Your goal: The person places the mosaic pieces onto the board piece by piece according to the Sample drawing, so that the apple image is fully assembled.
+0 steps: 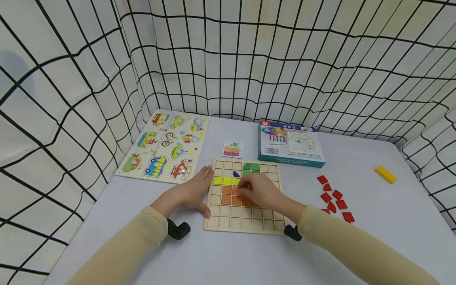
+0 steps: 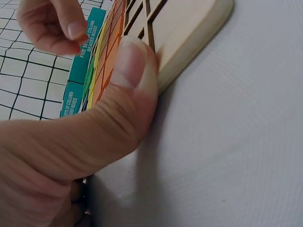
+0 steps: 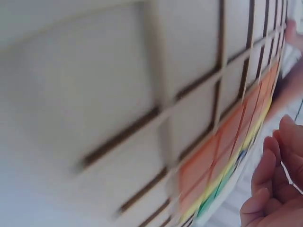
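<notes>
A wooden grid board [image 1: 217, 223] lies flat, partly filled with coloured tiles. Green tiles [image 1: 255, 167] sit near its far edge, a dark blue piece [image 1: 236, 173] left of them, yellow tiles [image 1: 227, 181] in a row below, and orange tiles [image 1: 226, 200] nearer the middle. Along the board's left edge rests my left hand [image 1: 192, 192], fingers extended, its thumb [image 2: 130, 71] pressed at the rim. Over the orange area, my right hand [image 1: 261, 192] pinches a small orange tile [image 2: 83, 45] between thumb and fingertips, mostly hidden by them. That hand covers part of the orange rows.
Several red tiles [image 1: 341, 204] lie scattered right of the board, with a yellow block [image 1: 385, 174] farther off. Behind the board are a pattern card [image 1: 233, 150] and a teal-edged box [image 1: 292, 144]. A vehicle puzzle board [image 1: 167, 146] lies back left. Black netting [image 1: 221, 75] surrounds the table.
</notes>
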`<state>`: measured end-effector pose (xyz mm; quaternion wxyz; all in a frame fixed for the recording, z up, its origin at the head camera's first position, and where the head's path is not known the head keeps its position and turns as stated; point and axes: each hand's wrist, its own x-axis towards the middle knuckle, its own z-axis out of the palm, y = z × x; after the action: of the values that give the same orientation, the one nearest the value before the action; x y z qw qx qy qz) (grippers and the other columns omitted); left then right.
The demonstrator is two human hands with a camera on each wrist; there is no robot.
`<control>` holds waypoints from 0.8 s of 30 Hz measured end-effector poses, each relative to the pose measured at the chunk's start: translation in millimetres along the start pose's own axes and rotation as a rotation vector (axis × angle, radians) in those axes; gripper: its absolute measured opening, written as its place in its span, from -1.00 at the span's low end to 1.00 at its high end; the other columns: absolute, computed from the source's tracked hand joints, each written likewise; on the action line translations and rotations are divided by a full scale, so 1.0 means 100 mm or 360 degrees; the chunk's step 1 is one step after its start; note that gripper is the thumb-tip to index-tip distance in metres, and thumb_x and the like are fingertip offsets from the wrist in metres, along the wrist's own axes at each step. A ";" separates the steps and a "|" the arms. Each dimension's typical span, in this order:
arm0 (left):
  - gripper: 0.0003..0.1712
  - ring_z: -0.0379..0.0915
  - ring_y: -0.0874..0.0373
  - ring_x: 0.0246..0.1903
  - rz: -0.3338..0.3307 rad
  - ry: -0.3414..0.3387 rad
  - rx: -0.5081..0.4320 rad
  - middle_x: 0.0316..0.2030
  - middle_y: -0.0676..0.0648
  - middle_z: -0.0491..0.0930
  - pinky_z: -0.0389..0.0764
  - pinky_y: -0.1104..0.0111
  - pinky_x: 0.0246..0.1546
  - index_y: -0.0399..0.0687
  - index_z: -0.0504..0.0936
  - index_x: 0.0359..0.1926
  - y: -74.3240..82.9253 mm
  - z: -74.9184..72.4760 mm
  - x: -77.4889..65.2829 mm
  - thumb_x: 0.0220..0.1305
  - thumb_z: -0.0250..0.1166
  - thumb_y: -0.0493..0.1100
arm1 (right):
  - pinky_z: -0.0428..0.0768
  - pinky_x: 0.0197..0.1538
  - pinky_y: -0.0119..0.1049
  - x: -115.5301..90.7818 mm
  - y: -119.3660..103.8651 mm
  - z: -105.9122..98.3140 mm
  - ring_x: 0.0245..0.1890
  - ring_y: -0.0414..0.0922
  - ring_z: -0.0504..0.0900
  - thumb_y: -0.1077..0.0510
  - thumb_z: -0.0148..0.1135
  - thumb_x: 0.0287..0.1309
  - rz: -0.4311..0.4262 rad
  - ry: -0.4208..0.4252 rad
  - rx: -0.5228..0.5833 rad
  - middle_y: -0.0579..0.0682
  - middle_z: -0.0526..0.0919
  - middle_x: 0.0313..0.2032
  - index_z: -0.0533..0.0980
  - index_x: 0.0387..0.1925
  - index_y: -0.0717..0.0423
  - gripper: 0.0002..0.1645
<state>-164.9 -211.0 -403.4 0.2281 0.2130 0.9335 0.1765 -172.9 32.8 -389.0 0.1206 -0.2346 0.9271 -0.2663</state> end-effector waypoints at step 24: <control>0.59 -0.49 -0.29 0.62 -0.0005 -0.0005 -0.0001 0.61 -0.40 -0.34 -0.22 -0.05 0.64 -0.48 -0.22 0.57 0.02 -0.01 0.00 -0.12 0.68 0.13 | 0.64 -0.24 -0.52 -1.48 1.41 -0.64 -0.23 -0.23 0.58 0.05 0.53 0.10 0.0127 -0.0045 -0.0022 -0.25 0.69 -0.28 0.73 -0.15 -0.10 -0.75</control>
<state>-164.5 -209.3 -401.6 0.2300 0.2117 0.9334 0.1760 -120.0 240.8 -398.9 0.1426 -0.2022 0.9357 -0.2514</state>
